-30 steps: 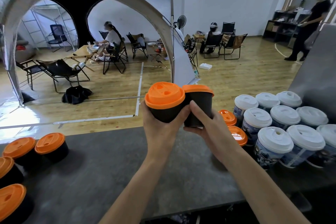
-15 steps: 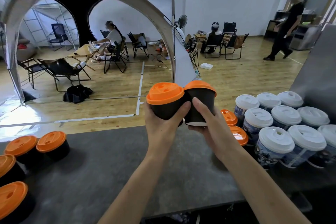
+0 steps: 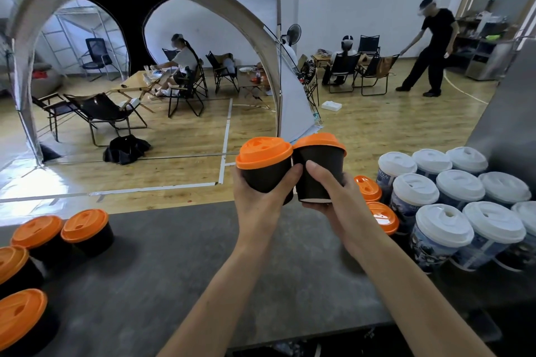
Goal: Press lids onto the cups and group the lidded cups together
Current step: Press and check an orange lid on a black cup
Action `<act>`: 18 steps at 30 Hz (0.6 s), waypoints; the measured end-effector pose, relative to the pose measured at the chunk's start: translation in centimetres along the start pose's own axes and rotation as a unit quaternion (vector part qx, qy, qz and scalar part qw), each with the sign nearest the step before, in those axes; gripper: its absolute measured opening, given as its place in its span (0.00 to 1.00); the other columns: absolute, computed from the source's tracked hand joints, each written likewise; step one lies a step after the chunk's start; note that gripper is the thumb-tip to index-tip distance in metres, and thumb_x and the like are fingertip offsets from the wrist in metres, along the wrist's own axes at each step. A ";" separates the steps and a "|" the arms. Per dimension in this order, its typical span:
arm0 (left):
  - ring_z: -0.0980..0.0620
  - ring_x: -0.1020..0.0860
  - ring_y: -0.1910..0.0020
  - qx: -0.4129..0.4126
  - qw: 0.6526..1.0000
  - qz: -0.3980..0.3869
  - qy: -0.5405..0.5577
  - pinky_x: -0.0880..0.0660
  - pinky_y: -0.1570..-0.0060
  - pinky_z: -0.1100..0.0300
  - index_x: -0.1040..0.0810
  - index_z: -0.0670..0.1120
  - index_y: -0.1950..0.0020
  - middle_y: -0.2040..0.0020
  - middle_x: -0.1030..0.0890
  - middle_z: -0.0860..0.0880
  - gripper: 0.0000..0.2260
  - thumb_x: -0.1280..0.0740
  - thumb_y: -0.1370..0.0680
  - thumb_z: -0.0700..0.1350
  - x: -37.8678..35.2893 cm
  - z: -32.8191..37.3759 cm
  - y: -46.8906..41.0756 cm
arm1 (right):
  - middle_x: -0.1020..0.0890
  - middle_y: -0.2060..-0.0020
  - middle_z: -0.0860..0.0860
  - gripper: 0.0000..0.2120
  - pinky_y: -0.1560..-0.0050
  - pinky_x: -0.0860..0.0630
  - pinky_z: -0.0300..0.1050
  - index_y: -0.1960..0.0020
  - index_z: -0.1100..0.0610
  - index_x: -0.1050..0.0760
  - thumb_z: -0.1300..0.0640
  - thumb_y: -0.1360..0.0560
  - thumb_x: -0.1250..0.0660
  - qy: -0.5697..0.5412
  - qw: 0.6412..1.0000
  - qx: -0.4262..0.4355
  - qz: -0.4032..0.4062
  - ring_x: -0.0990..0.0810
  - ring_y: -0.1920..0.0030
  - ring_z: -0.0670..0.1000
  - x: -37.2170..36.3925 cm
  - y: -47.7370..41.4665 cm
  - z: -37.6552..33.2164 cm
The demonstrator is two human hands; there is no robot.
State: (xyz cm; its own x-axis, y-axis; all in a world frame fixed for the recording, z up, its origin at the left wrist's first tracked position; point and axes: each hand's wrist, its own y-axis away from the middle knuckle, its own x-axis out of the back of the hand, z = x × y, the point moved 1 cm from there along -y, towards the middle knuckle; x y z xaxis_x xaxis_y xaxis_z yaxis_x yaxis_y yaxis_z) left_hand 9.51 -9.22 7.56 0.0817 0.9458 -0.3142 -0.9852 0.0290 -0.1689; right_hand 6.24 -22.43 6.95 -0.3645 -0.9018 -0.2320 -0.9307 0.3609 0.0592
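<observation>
Two black cups with orange lids are held side by side above the far edge of the grey table. My left hand grips the left black cup, whose lid faces me. My right hand grips the right black cup, which tilts away so its bottom rim shows. The two cups touch at their lids. Two more orange lids lie or sit just right of my right hand, partly hidden behind it.
Several orange-lidded black cups stand at the table's left edge. Several white-lidded patterned cups are packed together at the right. A grey panel rises behind them. Beyond the table are a tent, chairs, seated people and a person walking.
Both hands keep hold of their cups and have shifted slightly right. The right cup has tilted further away from me. In the background the person in black has walked left.
</observation>
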 end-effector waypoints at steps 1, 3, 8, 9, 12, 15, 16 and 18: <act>0.55 0.15 0.50 0.003 1.000 -0.002 0.003 0.18 0.58 0.61 0.26 0.49 0.33 0.44 0.17 0.48 0.30 0.19 0.31 0.40 0.0 -0.1 -0.1 | 0.18 0.41 0.58 0.47 0.54 0.19 0.46 0.31 0.57 0.29 0.36 0.43 0.20 -0.010 1.000 -0.005 -0.005 0.14 0.47 0.52 0.1 0.0 0.0; 0.57 0.15 0.51 0.007 1.000 -0.003 0.007 0.18 0.59 0.62 0.26 0.50 0.34 0.45 0.17 0.49 0.28 0.19 0.30 0.39 0.0 -0.3 -0.1 | 0.17 0.42 0.58 0.42 0.54 0.19 0.46 0.32 0.57 0.28 0.38 0.39 0.22 -0.024 0.999 -0.015 -0.022 0.14 0.47 0.53 0.1 0.0 -0.2; 0.52 0.15 0.46 -0.002 1.000 0.002 -0.003 0.16 0.50 0.51 0.27 0.50 0.32 0.42 0.16 0.49 0.35 0.17 0.36 0.47 -0.3 -0.6 0.1 | 0.16 0.43 0.56 0.47 0.52 0.18 0.47 0.32 0.55 0.26 0.33 0.44 0.19 0.009 1.000 0.003 -0.009 0.14 0.46 0.52 0.1 -0.2 -0.1; 0.52 0.15 0.45 -0.004 1.000 0.003 -0.003 0.16 0.49 0.50 0.27 0.50 0.32 0.42 0.16 0.49 0.36 0.17 0.37 0.48 -0.3 -0.6 0.1 | 0.17 0.42 0.55 0.50 0.52 0.18 0.47 0.32 0.55 0.27 0.31 0.46 0.19 0.012 1.000 0.002 0.000 0.14 0.46 0.52 0.1 -0.3 0.0; 0.51 0.15 0.45 -0.003 1.000 0.008 0.001 0.16 0.48 0.50 0.26 0.51 0.32 0.42 0.16 0.50 0.36 0.17 0.38 0.49 -0.4 -0.6 -0.2 | 0.18 0.41 0.57 0.54 0.52 0.18 0.48 0.31 0.56 0.29 0.32 0.48 0.18 -0.001 1.000 -0.005 0.002 0.14 0.45 0.53 0.2 -0.5 0.1; 0.53 0.15 0.45 0.000 1.000 0.014 -0.002 0.16 0.47 0.50 0.26 0.51 0.33 0.42 0.16 0.50 0.35 0.17 0.37 0.48 -0.5 -0.7 -0.3 | 0.17 0.42 0.57 0.47 0.52 0.18 0.48 0.32 0.57 0.28 0.36 0.44 0.19 -0.023 1.000 -0.007 -0.008 0.15 0.45 0.53 0.4 -0.5 0.0; 0.53 0.15 0.45 -0.001 1.000 0.015 -0.005 0.16 0.48 0.50 0.26 0.51 0.33 0.42 0.16 0.51 0.35 0.16 0.37 0.47 -0.5 -0.7 -0.3 | 0.16 0.43 0.57 0.45 0.52 0.18 0.48 0.32 0.57 0.27 0.37 0.43 0.19 -0.025 1.000 -0.006 -0.010 0.15 0.45 0.53 0.4 -0.5 0.0; 0.53 0.16 0.45 -0.002 1.000 0.016 -0.009 0.16 0.48 0.50 0.26 0.51 0.33 0.42 0.17 0.50 0.34 0.16 0.35 0.45 -0.5 -0.9 -0.1 | 0.15 0.44 0.55 0.45 0.50 0.18 0.49 0.33 0.56 0.24 0.35 0.43 0.18 -0.007 1.000 0.004 -0.006 0.14 0.45 0.53 0.4 -0.5 -0.1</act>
State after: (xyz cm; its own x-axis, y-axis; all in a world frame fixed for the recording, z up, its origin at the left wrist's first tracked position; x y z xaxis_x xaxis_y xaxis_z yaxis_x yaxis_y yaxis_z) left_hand 9.72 -9.97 6.91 0.0481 0.9518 -0.3029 -0.9867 -0.0018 -0.1624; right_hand 6.54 -22.97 6.89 -0.3522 -0.9029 -0.2466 -0.9350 0.3514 0.0489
